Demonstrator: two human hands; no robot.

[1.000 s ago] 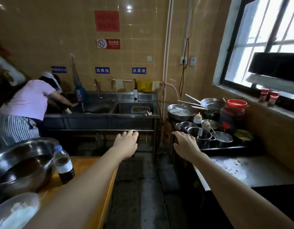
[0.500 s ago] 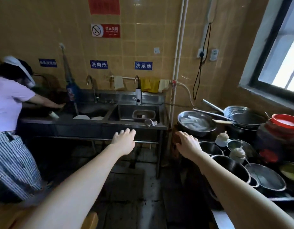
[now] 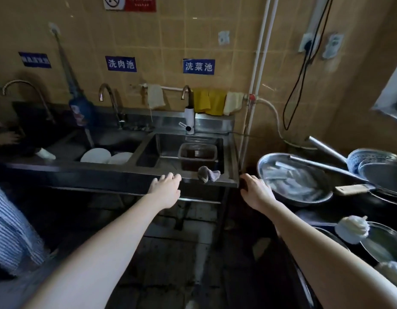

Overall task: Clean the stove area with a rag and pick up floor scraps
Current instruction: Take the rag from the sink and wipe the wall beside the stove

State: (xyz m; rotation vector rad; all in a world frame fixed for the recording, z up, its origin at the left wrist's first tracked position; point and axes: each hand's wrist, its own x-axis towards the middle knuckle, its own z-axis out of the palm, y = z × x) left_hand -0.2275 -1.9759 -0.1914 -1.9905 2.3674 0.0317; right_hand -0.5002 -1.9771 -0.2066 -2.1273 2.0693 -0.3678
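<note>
The left hand [image 3: 166, 189] reaches out at mid-frame, palm down, fingers loosely spread and holding nothing, its tips at the front rim of the sink [image 3: 103, 172]. The right hand [image 3: 256, 192] is out beside it, right of centre, also empty and relaxed. Its fingertips fade into shadow by the sink's right corner, so whether they touch the steel cannot be told.

The rag [image 3: 208, 173] — a small grey bunched wad — sits on that rim between the two hands, slightly up-frame of both. It is to the right of the left hand and to the left of the right. It lies along the rim, left to right, and one end seems to droop over the front edge. The left fingertips look a shade nearer, though the two gaps are close to equal, so either hand could probably take it with a short reach inward.

The stove area at the right edge is cut off — only a bowl [image 3: 293, 175] and pans [image 3: 382, 172] show. The floor [image 3: 170, 264] at the bottom is dark, and no scraps can be picked out. At the left edge another person is cropped to a striped apron [image 3: 10, 224].
</note>
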